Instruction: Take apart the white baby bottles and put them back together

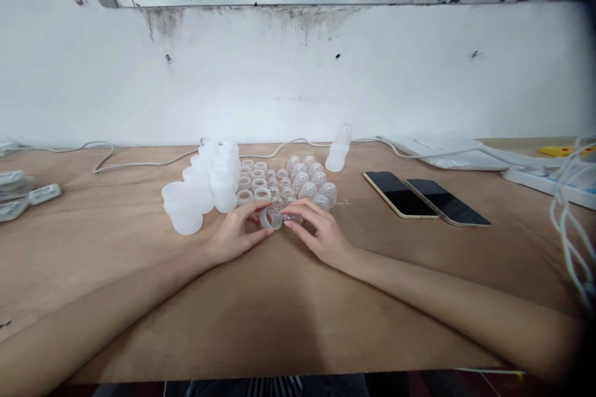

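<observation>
"What is in the hands?"

"The left hand [235, 232] pinches a translucent, round plastic ring with a threaded inside [275, 219] between thumb and fingers. The right hand [328, 239] grips a small clear plastic piece [293, 219], half covered by its fingertips, so I can't tell its exact shape."

"Where are they?"

"Low over the front edge of the laid-out parts, just above or on the brown wooden table [233, 322]; the contact is hard to judge. I'd say the step in hand is bringing piece and ring together, mouth to mouth. That calls for a steady ring and a straight, centred approach."

"And the containers?"

"Frosted white plastic bottles [186, 218] cluster to the left, upright; I can't see anything inside them. Beside them lie pale rings in rows [244, 203], then small clear teat-like pieces [285, 183], then clear hollow plastic domes [319, 178]."

"Anything behind?"

"One frosted bottle with a clear domed top [338, 156], upright near the wall [279, 87]. Its contents don't show."
</observation>
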Motion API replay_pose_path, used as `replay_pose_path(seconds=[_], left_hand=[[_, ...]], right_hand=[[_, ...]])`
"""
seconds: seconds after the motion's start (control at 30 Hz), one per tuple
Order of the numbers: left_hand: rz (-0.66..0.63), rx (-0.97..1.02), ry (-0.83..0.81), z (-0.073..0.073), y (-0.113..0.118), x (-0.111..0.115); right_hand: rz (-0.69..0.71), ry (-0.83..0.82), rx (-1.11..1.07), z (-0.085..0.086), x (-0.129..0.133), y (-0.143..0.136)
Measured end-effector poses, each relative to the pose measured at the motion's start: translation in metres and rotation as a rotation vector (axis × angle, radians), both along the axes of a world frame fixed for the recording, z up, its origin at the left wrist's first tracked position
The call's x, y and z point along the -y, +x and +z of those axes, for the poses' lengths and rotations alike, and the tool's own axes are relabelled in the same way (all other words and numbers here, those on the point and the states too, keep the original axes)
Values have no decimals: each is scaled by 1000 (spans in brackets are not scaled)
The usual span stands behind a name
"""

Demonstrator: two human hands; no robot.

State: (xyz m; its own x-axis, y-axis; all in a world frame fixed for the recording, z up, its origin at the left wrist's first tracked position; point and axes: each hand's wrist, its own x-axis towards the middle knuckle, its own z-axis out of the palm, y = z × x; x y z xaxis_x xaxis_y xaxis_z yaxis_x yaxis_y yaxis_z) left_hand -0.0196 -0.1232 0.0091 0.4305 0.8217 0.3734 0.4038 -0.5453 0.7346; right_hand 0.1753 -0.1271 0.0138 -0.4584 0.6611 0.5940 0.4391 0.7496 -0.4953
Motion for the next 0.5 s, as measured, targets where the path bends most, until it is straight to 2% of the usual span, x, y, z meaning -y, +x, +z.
replay_pose_path(seconds=[0.1, 0.2, 0.4, 0.5], left_hand=[[-30, 49, -16, 0, 0, 0], [-45, 100, -34, 0, 1, -1], [-23, 124, -40, 0, 2, -1], [-31, 100, -25, 0, 2, -1]], right_hand=[[-50, -69, -23, -2, -2, 0], [-73, -66, -29, -3, -4, 1], [-47, 10, -80, -3, -6, 2], [18, 20, -54, -5, -6, 1]])
